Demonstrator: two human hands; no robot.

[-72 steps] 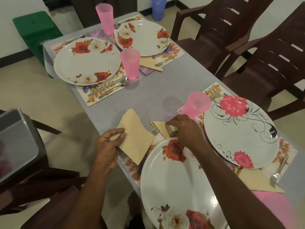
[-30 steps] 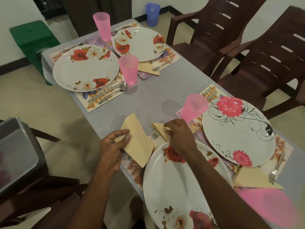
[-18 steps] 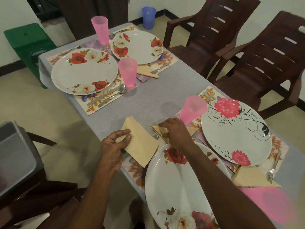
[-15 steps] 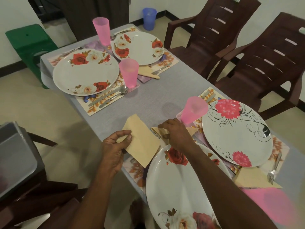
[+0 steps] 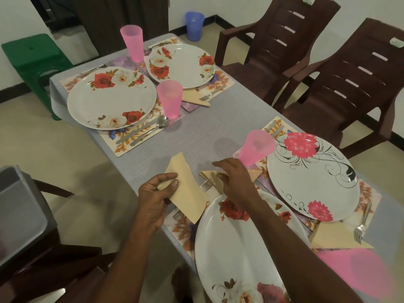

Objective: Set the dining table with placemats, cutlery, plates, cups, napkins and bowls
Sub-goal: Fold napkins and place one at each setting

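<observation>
My left hand pinches a loose beige napkin between thumb and fingers, above the table's near left edge. My right hand lies with fingers stretched over a folded beige napkin, its thumb touching it. A fork lies half under that napkin. Just below is the near rose plate on a floral placemat. A pink cup stands beside the pink-flower plate. Two rose plates with pink cups sit at the far end.
A fork lies on a folded napkin at the right, with a blurred pink cup near it. Two brown chairs stand right of the table. A green stool, a blue cup and a grey bin surround it.
My right hand's fingers have straightened over the folded napkin it was pinching and adjusting. My left hand keeps its hold on the loose napkin. The view has shifted slightly.
</observation>
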